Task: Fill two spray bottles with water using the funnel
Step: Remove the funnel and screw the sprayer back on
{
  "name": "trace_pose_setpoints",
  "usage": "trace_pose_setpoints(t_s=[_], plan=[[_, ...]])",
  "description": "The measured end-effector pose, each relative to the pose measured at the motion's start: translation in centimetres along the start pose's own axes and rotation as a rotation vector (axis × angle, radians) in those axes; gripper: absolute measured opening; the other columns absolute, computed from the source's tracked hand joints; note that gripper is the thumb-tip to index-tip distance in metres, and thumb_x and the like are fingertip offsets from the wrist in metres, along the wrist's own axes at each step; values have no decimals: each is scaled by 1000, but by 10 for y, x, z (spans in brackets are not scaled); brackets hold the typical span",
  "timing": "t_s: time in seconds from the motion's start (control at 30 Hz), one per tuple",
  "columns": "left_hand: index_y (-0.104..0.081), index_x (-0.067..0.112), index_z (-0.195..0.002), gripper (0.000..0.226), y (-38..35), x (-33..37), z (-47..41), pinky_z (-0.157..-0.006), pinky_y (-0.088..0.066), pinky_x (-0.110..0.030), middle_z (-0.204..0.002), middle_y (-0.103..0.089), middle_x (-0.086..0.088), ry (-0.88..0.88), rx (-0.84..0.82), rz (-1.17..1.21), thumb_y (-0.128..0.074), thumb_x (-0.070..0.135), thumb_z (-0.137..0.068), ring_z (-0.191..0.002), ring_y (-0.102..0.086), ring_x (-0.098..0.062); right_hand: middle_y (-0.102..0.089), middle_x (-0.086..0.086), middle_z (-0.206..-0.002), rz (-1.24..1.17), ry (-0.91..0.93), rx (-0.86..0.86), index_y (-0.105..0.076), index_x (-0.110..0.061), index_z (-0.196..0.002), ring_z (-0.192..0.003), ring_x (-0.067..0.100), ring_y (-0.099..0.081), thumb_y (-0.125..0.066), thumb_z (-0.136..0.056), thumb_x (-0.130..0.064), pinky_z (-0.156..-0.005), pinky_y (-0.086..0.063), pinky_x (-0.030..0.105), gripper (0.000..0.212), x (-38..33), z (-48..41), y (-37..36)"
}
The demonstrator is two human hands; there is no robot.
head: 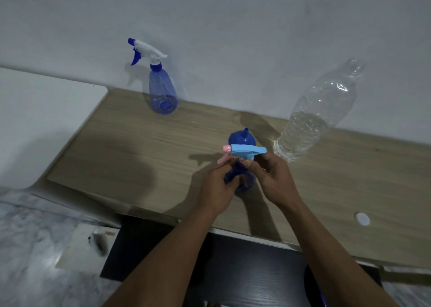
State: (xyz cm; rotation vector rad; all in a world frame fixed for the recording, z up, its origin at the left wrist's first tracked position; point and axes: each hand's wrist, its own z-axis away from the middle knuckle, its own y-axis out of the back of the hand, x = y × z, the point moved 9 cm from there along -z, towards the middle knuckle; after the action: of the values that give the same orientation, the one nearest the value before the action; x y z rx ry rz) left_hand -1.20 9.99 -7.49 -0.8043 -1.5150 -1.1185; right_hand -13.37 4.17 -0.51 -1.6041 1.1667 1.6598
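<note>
**Both hands on the near spray bottle**

My left hand [217, 185] grips the dark blue spray bottle [245, 186] round its body, while my right hand [270, 176] pinches just under its light-blue trigger head [247, 150]. Just behind it on the counter [140, 148] the blue funnel [240, 139] sits upside down, spout up. The second spray bottle [162, 90] stands by the wall, far left. An uncapped water bottle [310, 120], partly full, stands at right, with its white cap [362, 218] near the front edge.
</note>
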Motion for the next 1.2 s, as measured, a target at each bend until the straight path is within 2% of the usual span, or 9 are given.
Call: trace_pose_setpoints(t_s=[0.17, 0.33, 0.47, 0.63, 0.83, 0.9, 1.03, 1.13, 1.2], plan=[[-64, 31, -125, 39, 1, 3, 0, -96, -55, -43, -124, -66, 14, -16, -10, 8, -68, 21, -88, -114, -63, -8, -77, 4, -101, -3, -9, 87, -68, -3, -114, -95, 16, -73, -65, -95, 0, -83, -57, 29, 20, 6, 8, -3], [-62, 37, -124, 41, 0, 3, 1, -93, -56, -46, -121, -67, 12, 16, -35, 33, -64, 33, -83, -113, -65, -12, -76, -2, -106, 48, -12, 28, -68, -10, -118, -102, 10, -71, -65, -96, -7, -91, -56, 31, 22, -3, 4, -6], [-65, 30, -119, 38, 0, 8, 2, -88, -57, -50, -115, -68, 7, -26, -27, 53, -69, 14, -86, -105, -67, -15, -76, -6, -89, -35, -16, 47, -74, -9, -101, -86, 3, -70, -66, -94, -5, -75, -52, 18, 11, -9, 3, 0], [-66, 32, -117, 41, 1, 8, 1, -90, -57, -44, -113, -70, 11, -15, -11, 27, -68, 7, -85, -106, -67, -11, -76, -13, -86, -55, -23, 26, -73, -10, -100, -84, -1, -70, -64, -95, -2, -74, -51, 14, 13, -8, 5, -1], [-67, 27, -121, 39, 3, 7, 3, -93, -56, -33, -118, -69, 14, -9, 15, 15, -69, 8, -88, -108, -65, -4, -76, -3, -105, -23, -20, 37, -70, -10, -114, -101, 13, -71, -67, -94, -7, -92, -56, 36, 20, 0, 6, -4], [-68, 25, -120, 37, 3, 9, 4, -90, -56, -29, -118, -69, 14, 5, 9, 33, -67, 7, -88, -106, -66, -3, -72, -9, -95, 8, -25, 96, -64, -15, -104, -91, 13, -71, -73, -91, -13, -84, -57, 42, 16, 3, 7, -4], [-70, 26, -119, 35, 4, 6, 5, -81, -55, -23, -110, -72, 11, 24, 4, 6, -67, 9, -88, -97, -69, -4, -69, 1, -87, -5, -41, 207, -54, -15, -94, -82, 22, -70, -85, -80, -22, -76, -58, 50, 34, 6, 9, -5], [-69, 27, -118, 35, 4, 5, 5, -81, -54, -23, -108, -72, 10, 40, 4, -43, -66, 10, -88, -96, -68, -5, -70, -5, -87, 36, -36, 169, -56, -20, -101, -82, 10, -70, -82, -83, -19, -72, -56, 27, 32, 2, 11, -8], [-67, 26, -125, 41, 4, 10, 5, -91, -53, -22, -117, -70, 12, 5, -7, -9, -67, 10, -87, -106, -66, -3, -70, -8, -88, 100, 24, 108, -62, -20, -109, -81, 8, -68, -72, -92, -15, -70, -53, 22, 20, -6, 14, -11]])
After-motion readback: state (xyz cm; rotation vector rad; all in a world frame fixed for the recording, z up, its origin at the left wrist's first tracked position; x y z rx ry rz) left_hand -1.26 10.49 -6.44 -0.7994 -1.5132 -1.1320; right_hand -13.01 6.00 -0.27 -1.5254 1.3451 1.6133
